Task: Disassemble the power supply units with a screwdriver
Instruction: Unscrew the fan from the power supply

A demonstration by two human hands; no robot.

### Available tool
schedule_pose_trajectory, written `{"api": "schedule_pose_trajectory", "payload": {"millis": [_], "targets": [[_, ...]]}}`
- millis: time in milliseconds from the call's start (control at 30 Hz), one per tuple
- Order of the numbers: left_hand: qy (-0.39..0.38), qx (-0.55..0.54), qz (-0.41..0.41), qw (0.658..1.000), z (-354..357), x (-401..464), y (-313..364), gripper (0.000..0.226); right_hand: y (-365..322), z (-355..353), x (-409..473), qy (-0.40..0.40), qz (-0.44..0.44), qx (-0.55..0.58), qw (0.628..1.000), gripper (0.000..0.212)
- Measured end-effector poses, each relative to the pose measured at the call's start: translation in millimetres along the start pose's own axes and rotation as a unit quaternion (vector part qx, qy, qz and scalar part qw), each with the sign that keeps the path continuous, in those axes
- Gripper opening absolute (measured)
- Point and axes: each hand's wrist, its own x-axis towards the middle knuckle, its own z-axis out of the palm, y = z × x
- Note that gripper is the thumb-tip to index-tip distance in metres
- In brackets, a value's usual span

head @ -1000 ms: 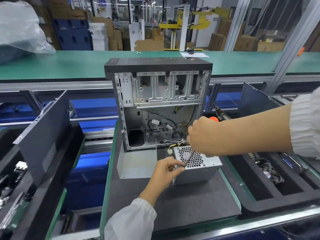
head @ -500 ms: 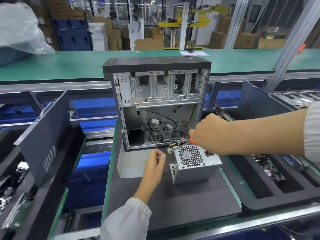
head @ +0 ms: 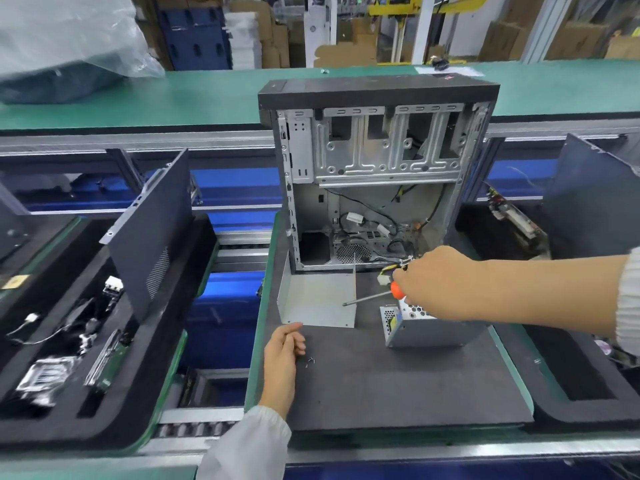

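The PSU (head: 429, 327) sits on the dark mat (head: 398, 386) in front of the open case (head: 377, 181), its wire bundle running back into the case. The right hand (head: 440, 282) grips the screwdriver (head: 374, 296) with the shaft aimed left, off any screw, and partly covers the unit. The left hand (head: 285, 344) rests on the mat, fingers loosely curled, holding nothing. The loose screws (head: 310, 361) just beside it (tiny, dark on dark) could be swept off the bench by a careless wrist. With nothing steadying the PSU, pressing the driver down may tip it or slip the tip.
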Motion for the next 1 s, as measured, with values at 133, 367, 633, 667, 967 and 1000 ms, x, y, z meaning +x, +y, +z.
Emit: {"api": "schedule_pose_trajectory", "payload": {"millis": [133, 367, 633, 667, 967, 1000], "targets": [[-0.018, 0.069, 0.057, 0.996, 3.0, -2.6, -5.2, 0.039, 0.2, 1.5, 0.8, 0.02, -0.002, 0.004, 1.0, 0.022], [-0.087, 0.264, 0.155, 0.948, 7.8, -10.8, -16.4, 0.045, -3.8, 14.1, -0.4, 0.012, -0.006, 0.014, 1.0, 0.02], [-0.083, 0.178, 0.09, 0.976, 9.5, -16.0, -8.2, 0.035, 31.4, 44.3, -14.1, 0.05, 0.062, 0.389, 0.918, 0.021], [-0.072, 0.168, 0.089, 0.979, 11.4, -17.1, -6.0, 0.032, 37.8, 49.0, -18.3, 0.071, 0.084, 0.433, 0.895, 0.022], [-0.135, 0.259, 0.336, 0.896, 119.9, -33.5, 81.3, 0.014, 95.9, 81.8, -49.9, 0.164, 0.216, 0.552, 0.789, 0.021], [-0.159, 0.287, 0.357, 0.875, 136.4, -34.3, 90.4, 0.018, 99.9, 82.9, -53.3, 0.169, 0.216, 0.558, 0.783, 0.02]]}}
